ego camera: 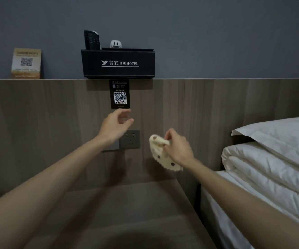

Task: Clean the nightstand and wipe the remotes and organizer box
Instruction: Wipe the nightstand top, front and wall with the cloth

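Head view: a black organizer box (118,63) with white hotel lettering sits upper centre on the ledge, with a dark remote (92,40) upright in its left end. Well below it, the left hand (114,126) hangs loosely curled, holding nothing. At centre right, the right hand (178,146) pinches a cream dotted cloth (160,151).

Cream dotted cloth (160,153); black organizer box (118,63).

Black organizer box (118,63); remotes (92,40) upright in its left end.
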`<move>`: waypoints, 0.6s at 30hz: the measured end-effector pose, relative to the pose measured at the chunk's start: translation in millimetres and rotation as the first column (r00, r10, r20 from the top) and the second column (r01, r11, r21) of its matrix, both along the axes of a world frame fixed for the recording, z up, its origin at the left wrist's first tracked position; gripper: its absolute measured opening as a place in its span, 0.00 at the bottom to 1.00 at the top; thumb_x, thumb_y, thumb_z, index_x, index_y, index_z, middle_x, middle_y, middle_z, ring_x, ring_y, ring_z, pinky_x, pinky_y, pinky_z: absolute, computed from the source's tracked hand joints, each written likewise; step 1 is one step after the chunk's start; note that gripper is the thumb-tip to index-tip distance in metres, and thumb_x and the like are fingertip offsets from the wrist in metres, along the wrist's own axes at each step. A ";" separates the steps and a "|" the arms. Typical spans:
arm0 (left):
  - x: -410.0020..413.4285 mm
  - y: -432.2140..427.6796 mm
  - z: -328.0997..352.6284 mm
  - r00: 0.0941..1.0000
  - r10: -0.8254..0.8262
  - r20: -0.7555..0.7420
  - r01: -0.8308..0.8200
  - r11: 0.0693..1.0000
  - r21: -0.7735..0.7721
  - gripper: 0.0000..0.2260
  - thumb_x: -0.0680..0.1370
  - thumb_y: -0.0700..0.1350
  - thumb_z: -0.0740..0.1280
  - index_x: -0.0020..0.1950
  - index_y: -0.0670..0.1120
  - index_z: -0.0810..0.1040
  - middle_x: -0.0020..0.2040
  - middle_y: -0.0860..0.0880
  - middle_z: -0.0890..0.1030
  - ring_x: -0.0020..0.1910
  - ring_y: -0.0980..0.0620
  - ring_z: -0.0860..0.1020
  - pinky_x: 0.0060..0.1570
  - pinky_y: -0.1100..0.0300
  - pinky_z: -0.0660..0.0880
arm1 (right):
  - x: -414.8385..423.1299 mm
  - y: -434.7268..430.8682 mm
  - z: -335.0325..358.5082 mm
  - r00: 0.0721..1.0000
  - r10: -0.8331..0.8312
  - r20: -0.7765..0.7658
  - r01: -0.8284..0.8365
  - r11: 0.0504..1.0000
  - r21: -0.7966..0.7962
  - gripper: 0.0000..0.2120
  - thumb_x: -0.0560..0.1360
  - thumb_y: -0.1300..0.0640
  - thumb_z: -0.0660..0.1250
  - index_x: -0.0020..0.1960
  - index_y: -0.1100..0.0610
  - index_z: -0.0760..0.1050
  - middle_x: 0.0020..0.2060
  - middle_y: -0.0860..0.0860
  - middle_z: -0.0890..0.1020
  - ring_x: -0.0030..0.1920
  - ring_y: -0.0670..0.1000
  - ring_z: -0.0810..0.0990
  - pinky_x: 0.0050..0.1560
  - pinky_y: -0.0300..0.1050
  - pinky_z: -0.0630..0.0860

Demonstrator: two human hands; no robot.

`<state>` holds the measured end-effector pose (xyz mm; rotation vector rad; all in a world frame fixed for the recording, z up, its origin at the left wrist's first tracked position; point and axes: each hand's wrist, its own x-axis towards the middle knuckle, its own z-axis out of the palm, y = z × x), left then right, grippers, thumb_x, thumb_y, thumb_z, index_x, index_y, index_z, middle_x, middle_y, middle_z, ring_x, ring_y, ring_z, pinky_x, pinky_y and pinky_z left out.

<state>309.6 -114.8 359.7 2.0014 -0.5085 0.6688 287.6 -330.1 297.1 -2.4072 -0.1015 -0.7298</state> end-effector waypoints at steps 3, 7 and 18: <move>14.2 9.7 -5.3 1.000 0.011 -0.012 -0.010 1.000 0.027 0.16 0.76 0.42 0.70 0.64 0.46 0.76 0.55 0.50 0.79 0.57 0.49 0.79 0.64 0.54 0.73 | 24.1 13.6 -30.5 0.957 0.119 -0.264 -0.121 0.993 0.008 0.22 0.72 0.49 0.73 0.61 0.49 0.69 0.59 0.50 0.76 0.60 0.53 0.75 0.58 0.51 0.75; 30.6 30.7 6.5 0.997 0.067 0.030 -0.069 0.995 0.078 0.19 0.77 0.44 0.70 0.68 0.47 0.74 0.59 0.50 0.77 0.61 0.50 0.76 0.66 0.52 0.71 | 45.1 25.3 -5.2 0.988 0.142 -0.065 -0.136 0.987 0.090 0.27 0.74 0.45 0.70 0.69 0.48 0.66 0.69 0.51 0.69 0.70 0.54 0.65 0.68 0.53 0.66; 68.4 53.6 116.7 0.915 0.195 0.354 -0.193 0.980 -0.041 0.25 0.74 0.44 0.72 0.70 0.48 0.70 0.64 0.46 0.74 0.61 0.50 0.73 0.63 0.56 0.70 | 86.9 43.6 159.8 0.856 0.072 0.512 0.054 0.973 -0.227 0.36 0.70 0.53 0.73 0.73 0.46 0.60 0.74 0.51 0.60 0.71 0.57 0.58 0.64 0.56 0.70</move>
